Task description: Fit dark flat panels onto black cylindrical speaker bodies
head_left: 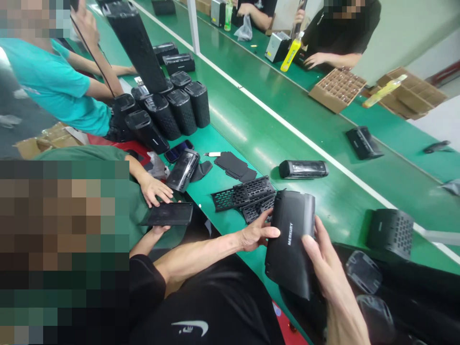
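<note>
I hold a black plastic casing panel [289, 247] printed with white "MERKURY" lettering over my lap at the green table's edge. My left hand [256, 233] grips its left edge with the thumb on the front face. My right hand [328, 270] clasps its right side from below. Just beyond the panel lies a pile of black perforated grille pieces [244, 195], and my left fingers are close to them.
A green conveyor table [273, 134] carries lying black speaker bodies [304, 168], upright speakers [183, 110], flat black pads [235, 166] and a phone [178, 150]. A co-worker's hand [155, 188] holds a black panel at left. Cardboard trays [338, 88] stand far right. Other people sit around.
</note>
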`<state>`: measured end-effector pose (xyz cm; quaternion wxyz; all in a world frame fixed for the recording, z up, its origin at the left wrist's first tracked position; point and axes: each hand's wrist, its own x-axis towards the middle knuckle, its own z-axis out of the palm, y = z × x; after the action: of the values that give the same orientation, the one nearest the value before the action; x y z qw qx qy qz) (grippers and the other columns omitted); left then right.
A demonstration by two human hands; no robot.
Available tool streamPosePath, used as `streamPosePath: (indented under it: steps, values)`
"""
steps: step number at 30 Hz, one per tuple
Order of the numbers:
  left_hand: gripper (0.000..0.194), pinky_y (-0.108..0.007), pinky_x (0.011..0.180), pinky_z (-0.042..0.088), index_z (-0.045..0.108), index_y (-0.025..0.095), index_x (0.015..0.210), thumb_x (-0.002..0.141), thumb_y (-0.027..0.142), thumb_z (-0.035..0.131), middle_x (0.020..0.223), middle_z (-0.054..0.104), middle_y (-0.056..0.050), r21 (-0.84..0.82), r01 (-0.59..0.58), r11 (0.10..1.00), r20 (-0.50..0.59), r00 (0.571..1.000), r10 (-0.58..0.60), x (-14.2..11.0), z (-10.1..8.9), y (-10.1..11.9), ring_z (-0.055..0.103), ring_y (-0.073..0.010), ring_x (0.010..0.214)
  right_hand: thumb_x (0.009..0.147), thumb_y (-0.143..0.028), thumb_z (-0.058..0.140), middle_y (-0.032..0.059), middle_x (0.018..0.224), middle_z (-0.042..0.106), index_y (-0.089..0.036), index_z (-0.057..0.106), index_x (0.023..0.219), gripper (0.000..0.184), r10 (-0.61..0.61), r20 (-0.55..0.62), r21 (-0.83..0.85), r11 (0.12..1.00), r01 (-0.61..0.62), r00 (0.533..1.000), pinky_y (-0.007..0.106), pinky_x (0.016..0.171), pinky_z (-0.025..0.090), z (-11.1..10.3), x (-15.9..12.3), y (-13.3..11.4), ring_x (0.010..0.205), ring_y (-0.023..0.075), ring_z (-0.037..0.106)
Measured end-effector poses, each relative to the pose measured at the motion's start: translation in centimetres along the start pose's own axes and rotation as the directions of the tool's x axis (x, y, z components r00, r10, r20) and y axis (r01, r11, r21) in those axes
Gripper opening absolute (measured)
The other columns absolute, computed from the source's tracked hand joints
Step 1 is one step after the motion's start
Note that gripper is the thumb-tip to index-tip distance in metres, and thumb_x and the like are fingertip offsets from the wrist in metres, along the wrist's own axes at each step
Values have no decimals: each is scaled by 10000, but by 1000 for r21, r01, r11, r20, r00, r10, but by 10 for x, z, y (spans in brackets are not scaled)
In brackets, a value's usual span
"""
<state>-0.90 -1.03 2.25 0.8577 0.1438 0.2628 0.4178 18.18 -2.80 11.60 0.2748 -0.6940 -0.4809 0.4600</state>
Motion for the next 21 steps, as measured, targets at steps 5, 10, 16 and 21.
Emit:
streamPosePath:
  steps: [5,10,16,21]
  values:
    - [1209,-414,879,559,293,361,1617,600,361,947,1276,678,-88,30,-142,989,-110,983,144,5,10,8,676,-295,1108,646,-599,902,181,1701,199,-287,185,1671,1289,-172,-288,-44,985,167,942,638,1123,419,35,-46,26,1487,443,363]
    - [1247,-432,868,571,227,360,1635,614,397,943,1386,635,-129,111,-160,981,-141,974,175,8,22,7,617,-355,1248,674,-571,889,190,1463,471,-169,460,1488,1004,-264,-541,-78,961,265,799,610,1135,396,66,-46,37,1344,393,487]
    - [1250,-578,1086,468,253,356,1644,607,467,941,1638,409,-161,385,-170,907,-30,980,197,9,-6,61,500,-398,1409,648,-568,883,144,1425,531,-213,510,1443,948,-137,-423,31,986,165,896,549,1038,459,17,-65,58,1224,376,562]
    - [989,-484,1229,336,503,291,1553,665,409,924,1558,527,-89,691,-187,699,264,965,-3,9,-13,97,486,-361,1433,681,-596,843,128,1422,548,-246,537,1409,863,-25,-259,108,993,55,965,526,1034,436,6,-85,72,1235,383,542]
